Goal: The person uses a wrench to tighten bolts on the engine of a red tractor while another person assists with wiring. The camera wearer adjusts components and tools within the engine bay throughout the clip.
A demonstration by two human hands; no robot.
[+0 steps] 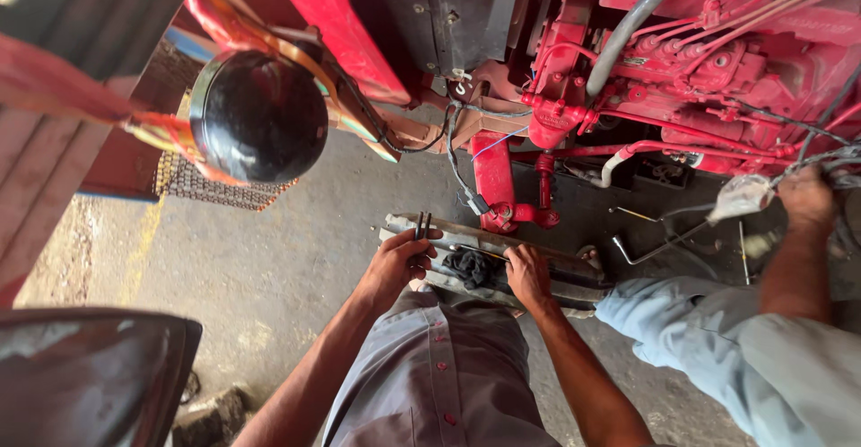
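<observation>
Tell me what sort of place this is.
Probably a vehicle repair workshop: a red engine with exposed hoses, a stained concrete floor, and a greasy metal part under the person's left hand and right hand.

Grey concrete floor point(296, 268) bears bent rod point(647, 251); rubble point(211, 411).

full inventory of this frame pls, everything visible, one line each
engine: one, red, top right, pipes and hoses over it
grey hose: one, runs down across the engine's top
black round part: one, glossy, upper left, orange-red straps around it
metal mesh: one patch, below the round part
metal tray: one, grey and dirty, on the concrete floor under the engine
black rag-like lump: one, in the tray
bent metal rods: a few, floor right of the tray
co-worker's hand: one, at wiring, right edge
left hand: holds a thin dark tool, exact kind unclear
right hand: rests on the tray
</observation>
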